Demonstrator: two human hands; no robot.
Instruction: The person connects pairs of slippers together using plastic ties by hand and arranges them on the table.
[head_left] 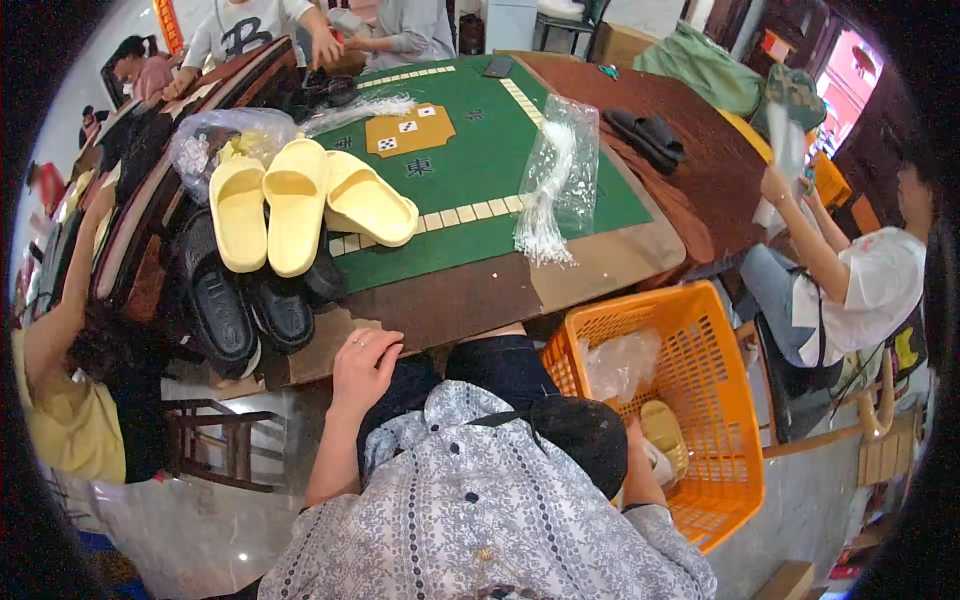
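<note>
Down low, the right hand [655, 462] reaches into the orange basket [735, 400] by a yellow slipper [664, 424], its grip hidden behind the forearm. Farther on, the left hand [364, 368] rests open and empty at the table edge [440, 305], near black slippers [245, 305].

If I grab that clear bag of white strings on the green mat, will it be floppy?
Probably floppy: the clear bag looks like thin crinkled film, and the white strings spill loosely from its open end, so some might slide out. It likely weighs little, since it lies flat on the green mat.
</note>
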